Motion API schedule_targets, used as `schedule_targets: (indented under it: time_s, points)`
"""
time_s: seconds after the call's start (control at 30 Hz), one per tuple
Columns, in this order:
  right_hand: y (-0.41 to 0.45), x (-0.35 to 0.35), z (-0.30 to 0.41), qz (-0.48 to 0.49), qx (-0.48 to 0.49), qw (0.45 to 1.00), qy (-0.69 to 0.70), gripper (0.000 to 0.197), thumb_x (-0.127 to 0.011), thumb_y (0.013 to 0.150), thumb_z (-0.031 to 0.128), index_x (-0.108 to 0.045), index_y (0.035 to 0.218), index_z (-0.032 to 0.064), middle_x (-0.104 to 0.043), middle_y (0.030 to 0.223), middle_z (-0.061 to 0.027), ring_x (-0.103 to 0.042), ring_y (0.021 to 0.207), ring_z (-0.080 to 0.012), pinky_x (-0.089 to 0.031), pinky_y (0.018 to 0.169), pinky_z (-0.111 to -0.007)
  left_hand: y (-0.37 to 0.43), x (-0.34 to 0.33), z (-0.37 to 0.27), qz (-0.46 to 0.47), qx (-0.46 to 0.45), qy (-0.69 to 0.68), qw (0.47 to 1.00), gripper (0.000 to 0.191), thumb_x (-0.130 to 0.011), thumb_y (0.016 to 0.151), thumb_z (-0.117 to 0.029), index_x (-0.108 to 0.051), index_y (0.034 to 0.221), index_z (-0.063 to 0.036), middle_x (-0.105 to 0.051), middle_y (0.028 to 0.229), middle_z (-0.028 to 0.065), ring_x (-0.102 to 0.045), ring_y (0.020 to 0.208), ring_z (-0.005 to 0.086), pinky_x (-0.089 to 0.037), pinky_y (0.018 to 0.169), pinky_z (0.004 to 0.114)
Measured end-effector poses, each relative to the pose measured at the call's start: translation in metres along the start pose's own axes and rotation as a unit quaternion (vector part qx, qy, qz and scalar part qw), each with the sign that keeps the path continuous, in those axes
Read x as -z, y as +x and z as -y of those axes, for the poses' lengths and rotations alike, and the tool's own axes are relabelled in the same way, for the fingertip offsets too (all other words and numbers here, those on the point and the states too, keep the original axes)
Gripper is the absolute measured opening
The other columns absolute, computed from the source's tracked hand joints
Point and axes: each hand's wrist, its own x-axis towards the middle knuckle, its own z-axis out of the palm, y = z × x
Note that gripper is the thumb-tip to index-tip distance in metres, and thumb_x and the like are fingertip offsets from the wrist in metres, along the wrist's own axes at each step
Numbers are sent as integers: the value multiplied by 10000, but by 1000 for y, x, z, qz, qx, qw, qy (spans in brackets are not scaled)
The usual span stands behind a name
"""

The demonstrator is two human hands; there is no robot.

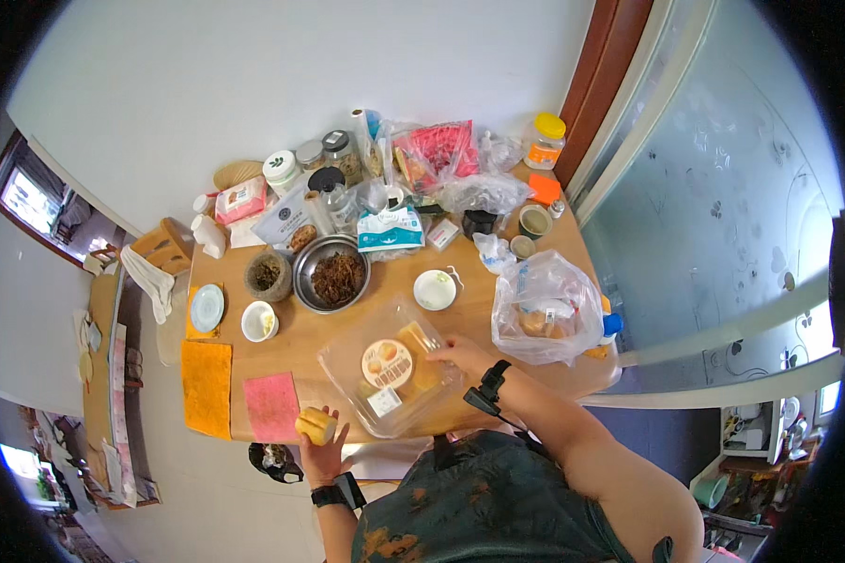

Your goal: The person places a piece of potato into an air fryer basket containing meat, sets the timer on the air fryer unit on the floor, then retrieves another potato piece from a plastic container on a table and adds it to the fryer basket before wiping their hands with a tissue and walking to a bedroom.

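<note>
My left hand (322, 454), at the table's front edge, holds a yellow piece of cake or bread (316, 426) with a brownish top. Its fingers are partly spread around the piece. My right hand (467, 356) grips the right side of a clear plastic food container (355, 345) on the table. The container bears a round label (387, 363) and a small white sticker (384, 402), and more yellow pieces (422, 380) show through the plastic. Left of the container lies a pink cloth (272, 406), close to my left hand.
Behind the container stand a steel bowl (305, 294) of brown shredded food, a white bowl (434, 291) and a white cup (260, 321). A plastic bag (546, 331) sits at right. An orange cloth (206, 388) lies left. Jars (341, 158) and packets (391, 229) crowd the wall side.
</note>
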Motion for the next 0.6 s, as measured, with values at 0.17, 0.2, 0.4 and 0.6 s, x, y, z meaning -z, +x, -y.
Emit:
schedule_targets:
  time_s: [0.17,0.2,0.4,0.6]
  points:
    - [-17,29,60,-14,107,950,294,297,-663,804,314,-600,947,62,-611,854,-40,-584,753,-135,-470,627,-266,3,-2,-14,-3,-26,-15,1000,721,-575,835,-498,-297,1406,-157,-329,1439,109,-317,1318,311,-221,1068,576]
    - [-15,41,75,-32,140,933,329,271,-656,812,312,-601,927,72,-606,839,-29,-583,742,-127,-469,609,-265,3,-7,-14,0,-26,-2,1000,732,-583,829,-500,-295,1408,-158,-325,1440,113,-314,1319,313,-221,1069,570]
    - [39,139,155,-112,233,886,384,308,-657,811,359,-608,905,70,-594,788,-35,-581,712,-134,-467,553,-276,5,-29,-3,31,-7,42,999,636,-532,863,-481,-341,1386,-174,-358,1425,113,-352,1300,305,-262,1053,551]
    - [107,201,181,-286,61,900,322,468,-699,768,360,-546,1096,65,-607,854,-80,-593,728,-245,-518,658,-457,1,-54,8,12,63,23,998,751,-637,808,-421,-308,1395,-87,-341,1430,115,-345,1303,313,-306,1034,517]
